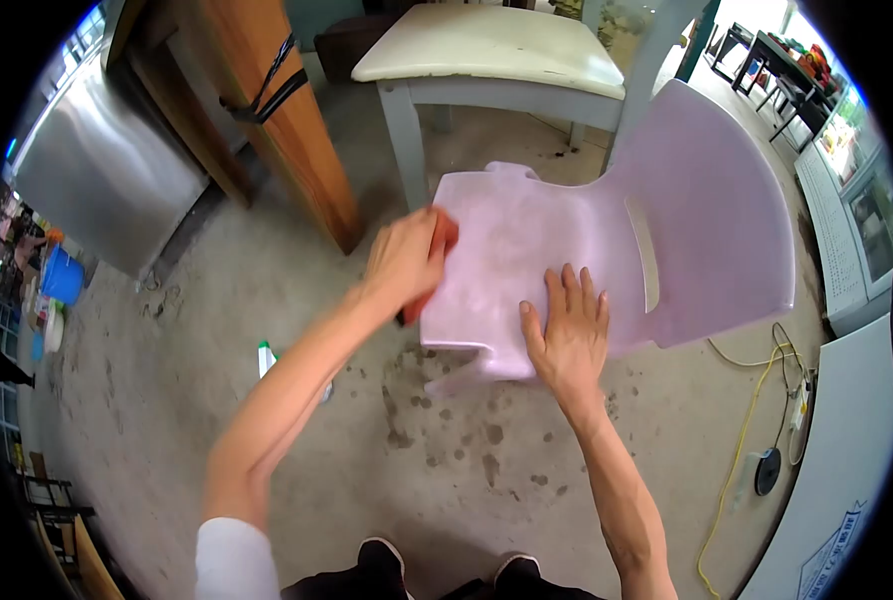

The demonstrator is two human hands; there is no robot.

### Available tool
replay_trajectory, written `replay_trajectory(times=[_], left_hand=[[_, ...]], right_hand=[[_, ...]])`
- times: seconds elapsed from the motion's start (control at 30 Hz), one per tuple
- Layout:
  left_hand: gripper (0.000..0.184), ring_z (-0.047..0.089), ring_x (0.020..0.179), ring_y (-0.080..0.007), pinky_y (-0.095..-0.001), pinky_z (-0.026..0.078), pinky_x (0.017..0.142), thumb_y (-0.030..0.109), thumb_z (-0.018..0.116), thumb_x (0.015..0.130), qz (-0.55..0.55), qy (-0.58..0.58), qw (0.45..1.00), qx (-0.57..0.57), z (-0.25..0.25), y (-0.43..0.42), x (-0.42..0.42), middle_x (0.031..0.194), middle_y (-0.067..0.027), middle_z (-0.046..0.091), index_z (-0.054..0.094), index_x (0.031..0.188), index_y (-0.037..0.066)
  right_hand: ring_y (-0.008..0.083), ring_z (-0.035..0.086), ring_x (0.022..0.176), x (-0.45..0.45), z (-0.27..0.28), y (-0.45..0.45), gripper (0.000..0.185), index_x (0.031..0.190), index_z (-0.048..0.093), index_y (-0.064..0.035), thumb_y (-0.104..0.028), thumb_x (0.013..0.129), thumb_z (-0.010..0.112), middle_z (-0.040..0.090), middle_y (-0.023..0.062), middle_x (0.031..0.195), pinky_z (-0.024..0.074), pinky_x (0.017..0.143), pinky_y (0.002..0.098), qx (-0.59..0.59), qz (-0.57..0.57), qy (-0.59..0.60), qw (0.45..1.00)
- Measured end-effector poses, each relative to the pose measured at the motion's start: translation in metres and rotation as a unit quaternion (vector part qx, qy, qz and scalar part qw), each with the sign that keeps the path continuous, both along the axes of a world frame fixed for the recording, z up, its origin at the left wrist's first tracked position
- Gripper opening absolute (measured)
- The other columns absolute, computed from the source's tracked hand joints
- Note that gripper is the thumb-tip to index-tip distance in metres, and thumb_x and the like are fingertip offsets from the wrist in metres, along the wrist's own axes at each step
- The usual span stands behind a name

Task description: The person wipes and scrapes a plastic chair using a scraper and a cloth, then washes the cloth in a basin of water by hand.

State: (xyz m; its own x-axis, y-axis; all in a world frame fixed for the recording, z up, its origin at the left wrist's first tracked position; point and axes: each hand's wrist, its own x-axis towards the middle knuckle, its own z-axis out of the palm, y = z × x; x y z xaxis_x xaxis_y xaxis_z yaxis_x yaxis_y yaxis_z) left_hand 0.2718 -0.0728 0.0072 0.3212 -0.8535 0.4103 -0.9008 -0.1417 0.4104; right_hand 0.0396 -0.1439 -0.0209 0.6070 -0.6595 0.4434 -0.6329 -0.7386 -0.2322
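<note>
A pale purple plastic chair [521, 235] with a slot in its backrest stands in front of me. My left hand [403, 262] is closed around a red-orange block with a dark edge [444, 240], perhaps a sponge, pressed against the seat's left edge. Motion blurs it slightly, and the fingers partly hide it. Flat on the near part of the seat lies my right hand [572, 335], fingers spread and holding nothing. Below my left forearm, a white bottle with a green cap [265, 358] is on the floor, partly covered by the arm.
Behind the chair stands a cream-topped stool [486, 45]. A wooden post [286, 120] and a metal cabinet [106, 165] are to the left. Wet spots mark the concrete floor [446, 500]. On the right, a yellow cable [736, 460] runs beside a white appliance [826, 480].
</note>
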Motion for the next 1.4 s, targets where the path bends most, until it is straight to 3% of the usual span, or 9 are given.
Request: replay_trajectory(times=[0.17, 0.43, 0.6, 0.8, 0.93, 1.07, 1.2, 1.3, 1.4], left_hand=[[0.021, 0.058, 0.09, -0.038, -0.0444, 0.049, 0.078, 0.01, 0.063, 0.079, -0.066, -0.021, 0.996, 0.054, 0.005, 0.039, -0.029, 0.095, -0.0178, 0.062, 0.058, 0.096, -0.002], [0.019, 0.059, 0.093, -0.0411, -0.0478, 0.049, 0.082, 0.01, 0.06, 0.077, 0.06, -0.106, 0.992, 0.016, -0.011, -0.08, 0.006, 0.098, -0.0217, 0.063, 0.059, 0.091, -0.003], [0.017, 0.057, 0.098, -0.0409, -0.0497, 0.051, 0.079, 0.003, 0.056, 0.071, -0.125, -0.13, 0.98, 0.08, 0.001, -0.038, -0.018, 0.095, -0.02, 0.062, 0.059, 0.086, -0.004], [0.024, 0.058, 0.101, -0.0372, -0.0468, 0.052, 0.082, 0.004, 0.057, 0.072, 0.1, -0.073, 0.991, 0.05, -0.007, -0.091, 0.008, 0.099, -0.0173, 0.063, 0.061, 0.094, -0.003], [0.023, 0.058, 0.1, -0.0378, -0.0488, 0.052, 0.081, 0.006, 0.055, 0.074, -0.08, -0.174, 0.98, 0.048, -0.004, -0.052, -0.007, 0.094, -0.0181, 0.064, 0.061, 0.095, -0.001], [0.02, 0.058, 0.094, -0.0412, -0.051, 0.05, 0.08, 0.004, 0.053, 0.073, 0.059, -0.091, 0.99, 0.094, 0.002, -0.079, 0.024, 0.097, -0.0201, 0.064, 0.059, 0.092, -0.001], [0.024, 0.058, 0.096, -0.0402, -0.0501, 0.051, 0.081, 0.004, 0.053, 0.072, 0.03, -0.084, 0.991, 0.104, -0.004, -0.076, 0.012, 0.102, -0.0181, 0.064, 0.06, 0.095, 0.0], [0.022, 0.056, 0.101, -0.0356, -0.0457, 0.052, 0.08, 0.003, 0.053, 0.069, -0.128, -0.136, 0.971, 0.152, 0.01, -0.035, -0.018, 0.107, -0.0126, 0.06, 0.059, 0.09, 0.002], [0.019, 0.056, 0.097, -0.0365, -0.0467, 0.052, 0.077, 0.003, 0.053, 0.071, -0.07, -0.115, 0.985, 0.104, 0.011, -0.059, -0.004, 0.102, -0.0138, 0.062, 0.058, 0.089, 0.0]], right_hand=[[0.0392, 0.039, 0.132, 0.002, -0.001, -0.001, 0.054, 0.128, 0.053, -0.0002, -0.041, 0.094, 0.05, 0.05, 0.0212, 0.135, 0.0277, 0.109, 0.0565, 0.008, 0.006, -0.005, 1.0], [0.0392, 0.04, 0.132, 0.0, -0.001, -0.001, 0.052, 0.126, 0.055, -0.0005, -0.041, 0.094, 0.05, 0.05, 0.0208, 0.135, 0.0288, 0.108, 0.0569, 0.005, 0.008, 0.007, 1.0], [0.0394, 0.039, 0.132, 0.001, -0.003, -0.003, 0.053, 0.126, 0.055, -0.0007, -0.041, 0.093, 0.05, 0.05, 0.0221, 0.135, 0.0295, 0.107, 0.0576, -0.003, 0.008, -0.005, 1.0], [0.0397, 0.038, 0.133, -0.001, -0.005, -0.004, 0.053, 0.127, 0.054, 0.0004, -0.041, 0.093, 0.05, 0.048, 0.0225, 0.137, 0.0286, 0.107, 0.0575, 0.0, 0.008, 0.005, 1.0], [0.0401, 0.038, 0.132, 0.003, -0.004, -0.004, 0.053, 0.127, 0.053, 0.0003, -0.04, 0.093, 0.05, 0.048, 0.0228, 0.137, 0.0293, 0.107, 0.0571, 0.01, 0.007, -0.013, 1.0], [0.0405, 0.037, 0.133, 0.0, -0.002, 0.0, 0.051, 0.128, 0.052, 0.0003, -0.036, 0.092, 0.051, 0.048, 0.023, 0.137, 0.0287, 0.107, 0.0581, 0.011, 0.01, -0.002, 1.0], [0.0406, 0.037, 0.133, -0.001, -0.002, -0.003, 0.05, 0.128, 0.052, 0.001, -0.034, 0.092, 0.052, 0.048, 0.0233, 0.136, 0.0286, 0.106, 0.0589, 0.011, 0.005, -0.009, 1.0], [0.0409, 0.038, 0.132, 0.0, 0.001, -0.002, 0.05, 0.129, 0.051, 0.0007, -0.033, 0.092, 0.052, 0.047, 0.0234, 0.137, 0.0294, 0.106, 0.0583, 0.017, 0.006, -0.012, 1.0], [0.0407, 0.038, 0.132, -0.001, -0.001, -0.001, 0.051, 0.131, 0.05, 0.0005, -0.033, 0.092, 0.052, 0.046, 0.0234, 0.138, 0.0299, 0.106, 0.0579, 0.013, 0.01, -0.008, 1.0]])
